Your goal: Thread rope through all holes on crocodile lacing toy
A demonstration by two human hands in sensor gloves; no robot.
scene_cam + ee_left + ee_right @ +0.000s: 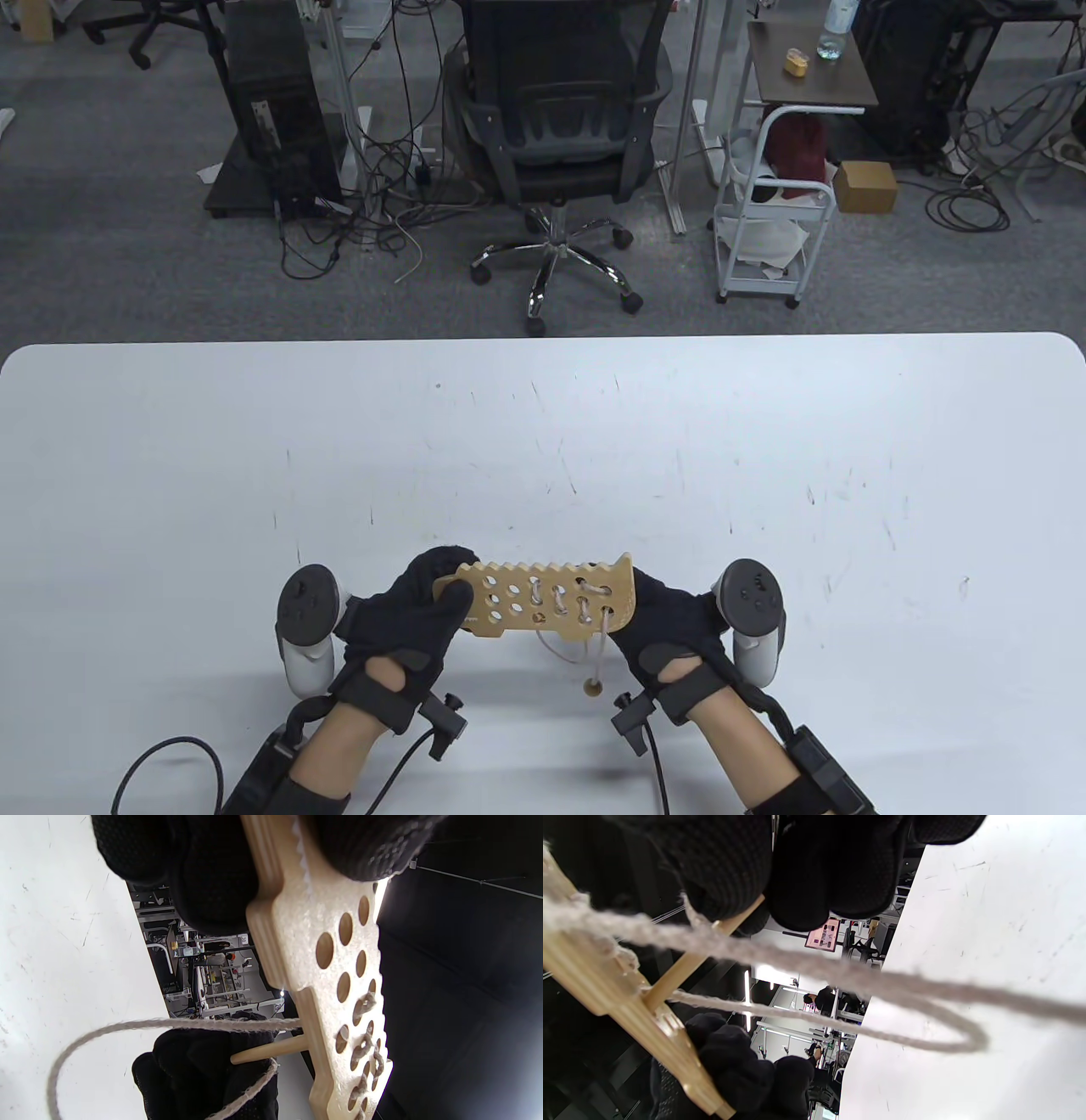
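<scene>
Crocodile board: the wooden crocodile lacing toy (543,598) is held up above the near edge of the white table (543,441), its long axis running left to right between the two hands.
Rope: the rope (601,632) is laced through the holes at the right end; the holes toward the left end are empty. A loose loop hangs under the board and a bead-like end (592,688) dangles below it.
Wooden needle: a wooden needle (271,1050) pokes out of the board's underside, pointing down toward the right-hand fingers.
Left hand: the left hand (407,607) is clamped round the board's left end, thumb on the face.
Right hand: the right hand (670,620) sits behind the right end, fingers closed on the needle, so it is the nearer one to draw it through.
Progress: I'd judge under half done.
</scene>
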